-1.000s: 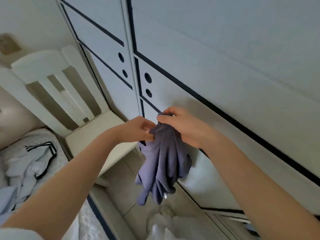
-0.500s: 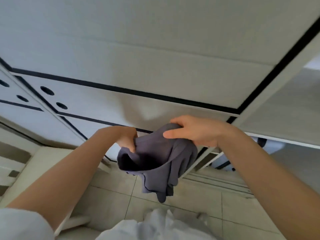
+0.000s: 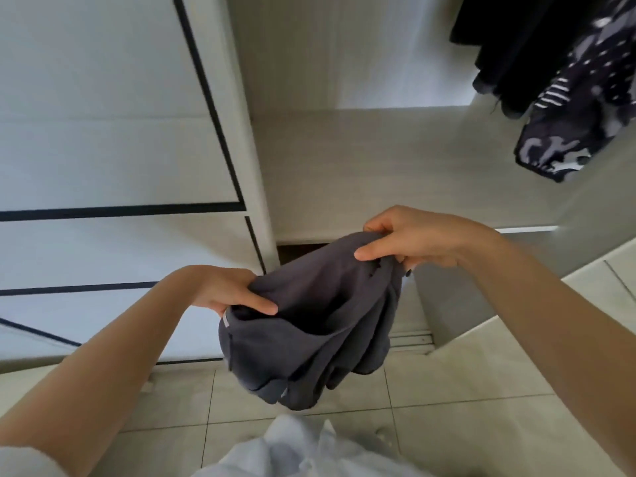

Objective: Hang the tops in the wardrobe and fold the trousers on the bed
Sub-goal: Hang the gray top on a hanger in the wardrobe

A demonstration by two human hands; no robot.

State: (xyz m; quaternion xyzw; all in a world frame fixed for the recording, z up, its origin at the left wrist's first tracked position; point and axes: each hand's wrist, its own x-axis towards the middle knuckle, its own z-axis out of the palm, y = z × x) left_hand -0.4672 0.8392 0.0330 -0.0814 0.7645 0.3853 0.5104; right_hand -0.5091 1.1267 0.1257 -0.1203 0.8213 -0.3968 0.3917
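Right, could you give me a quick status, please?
Both gripping: left hand and right hand on the grey garment, bunched, hanging free. Open wardrobe ahead; dark clothes hang right, not in the way.

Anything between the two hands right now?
Only the grey top, bunched and sagging between the left hand and right hand, which both grip its edge. Head view.

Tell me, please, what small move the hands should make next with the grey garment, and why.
Probably draw the hands apart and lift, so the grey garment falls open. The left hand and right hand both grip its bunched edge, the cloth droops in a wad, and neither holds a hanger. The open wardrobe, with clothes hanging inside, stands just ahead.
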